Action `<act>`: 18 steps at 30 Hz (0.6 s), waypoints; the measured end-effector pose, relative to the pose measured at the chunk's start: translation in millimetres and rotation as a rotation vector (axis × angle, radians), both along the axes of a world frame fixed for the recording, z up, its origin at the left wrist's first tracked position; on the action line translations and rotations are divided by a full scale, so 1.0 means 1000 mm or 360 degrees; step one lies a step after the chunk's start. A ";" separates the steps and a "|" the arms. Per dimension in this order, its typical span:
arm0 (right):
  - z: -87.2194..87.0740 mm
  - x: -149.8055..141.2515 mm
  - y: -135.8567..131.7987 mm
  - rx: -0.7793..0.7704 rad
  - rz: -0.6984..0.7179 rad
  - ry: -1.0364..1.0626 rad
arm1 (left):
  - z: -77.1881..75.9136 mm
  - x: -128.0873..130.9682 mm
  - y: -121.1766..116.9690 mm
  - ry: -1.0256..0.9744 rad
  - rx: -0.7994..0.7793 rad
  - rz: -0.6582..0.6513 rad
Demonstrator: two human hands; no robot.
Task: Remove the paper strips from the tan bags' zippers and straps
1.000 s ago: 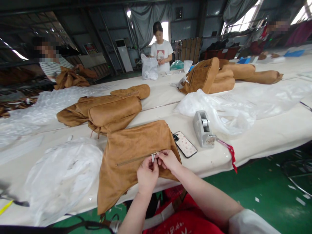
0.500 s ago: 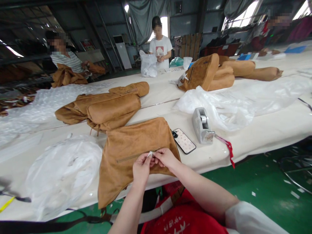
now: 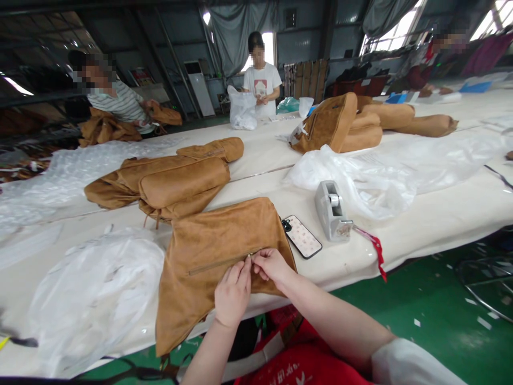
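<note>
A tan suede bag (image 3: 216, 246) lies flat at the near edge of the white table (image 3: 433, 219), one corner hanging over the edge. A zipper (image 3: 218, 262) runs across its front. My left hand (image 3: 233, 291) rests on the bag with fingers together, its tips at the zipper's right end. My right hand (image 3: 271, 264) is closed in a pinch at the same spot. What the fingers pinch is too small to make out.
A phone (image 3: 301, 236) and a grey tape dispenser (image 3: 331, 210) lie right of the bag. Clear plastic bags (image 3: 96, 289) lie at left, more plastic (image 3: 360, 176) at right. More tan bags (image 3: 168, 179) are stacked behind. Other people (image 3: 260, 80) work at the far side.
The small white piece held between my fingers earlier is no longer visible. Both hands have lowered onto the bag at the zipper's right end.
</note>
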State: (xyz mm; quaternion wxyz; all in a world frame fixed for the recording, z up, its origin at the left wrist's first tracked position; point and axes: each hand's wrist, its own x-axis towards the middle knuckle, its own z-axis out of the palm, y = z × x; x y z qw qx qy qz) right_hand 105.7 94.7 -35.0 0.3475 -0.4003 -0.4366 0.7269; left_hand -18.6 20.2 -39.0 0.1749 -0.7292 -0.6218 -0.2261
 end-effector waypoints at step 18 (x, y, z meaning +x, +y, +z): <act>-0.004 -0.007 -0.006 0.0162 0.0038 -0.0182 | 0.009 0.000 0.016 -0.1797 -0.0850 0.0117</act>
